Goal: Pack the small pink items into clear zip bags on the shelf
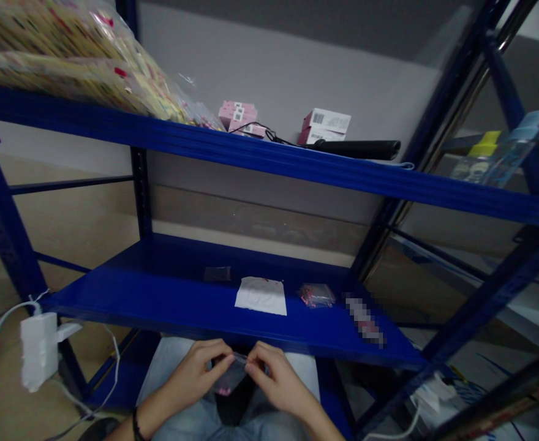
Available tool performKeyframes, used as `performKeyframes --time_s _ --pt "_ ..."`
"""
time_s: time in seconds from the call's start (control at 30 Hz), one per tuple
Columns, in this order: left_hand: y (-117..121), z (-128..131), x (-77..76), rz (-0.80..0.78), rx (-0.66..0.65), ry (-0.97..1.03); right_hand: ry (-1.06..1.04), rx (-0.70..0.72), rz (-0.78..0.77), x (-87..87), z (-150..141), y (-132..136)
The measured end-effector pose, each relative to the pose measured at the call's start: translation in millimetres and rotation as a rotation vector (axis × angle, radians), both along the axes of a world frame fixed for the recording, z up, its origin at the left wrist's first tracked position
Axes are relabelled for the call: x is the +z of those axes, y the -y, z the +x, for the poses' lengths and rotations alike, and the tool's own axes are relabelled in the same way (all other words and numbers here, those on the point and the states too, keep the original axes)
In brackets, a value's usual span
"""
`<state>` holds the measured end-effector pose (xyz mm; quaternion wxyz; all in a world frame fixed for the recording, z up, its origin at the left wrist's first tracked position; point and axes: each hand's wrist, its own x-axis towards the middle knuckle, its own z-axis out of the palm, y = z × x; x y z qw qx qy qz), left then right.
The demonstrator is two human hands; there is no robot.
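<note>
Right, a small clear plastic bag (231, 375), its contents half hidden, is pinched between the left hand (193, 373) and right hand (276, 375) above the person's jeans (299, 367). On the blue steel shelf (127, 300) beyond lie a white paper sheet (261, 296), a pink-filled bag (316, 295) and a pixelated, unreadable item (364, 320).

The steel shelves (168, 288) are deep cobalt blue, against a pale grey wall (274, 67). A white sheet of paper (261, 296) lies on the lower one. Higher up sit a pink box (237, 114) with white labels and a white box (327, 125) with a black barcode (318, 119). Cream-and-yellow patterned packets (53, 61) carry red flecks; the small clear bag (229, 375) seems pink-speckled at one corner.
</note>
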<state>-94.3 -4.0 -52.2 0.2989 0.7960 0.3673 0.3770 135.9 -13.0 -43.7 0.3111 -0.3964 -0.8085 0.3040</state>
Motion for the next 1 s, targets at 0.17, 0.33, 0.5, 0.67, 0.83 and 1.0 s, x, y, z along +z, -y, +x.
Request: performKeyframes --time_s 0.17,0.33,0.5,0.67,0.83,1.0 --pt "5.9 3.0 -3.3 0.03 -0.008 -0.002 -0.051 -0.048 0.047 -5.5 0.7 -1.3" --pt "9.5 10.7 -9.0 0.006 0.009 -0.032 -0.058 -0.006 0.031 -5.0 0.3 -2.6" --pt "12.4 17.7 -11.8 0.014 -0.062 -0.127 0.017 0.004 0.042 -11.2 -3.1 -1.5" --pt "12.8 19.1 -17.5 0.067 -0.071 -0.207 0.071 0.061 0.008 -16.4 -6.3 1.1" --pt "8.5 15.3 -13.7 0.156 -0.155 -0.271 0.11 0.12 0.035 -10.8 -3.9 2.1" --pt "1.5 15.0 -7.1 0.157 -0.256 -0.216 0.14 0.179 0.045 3.5 1.4 3.1"
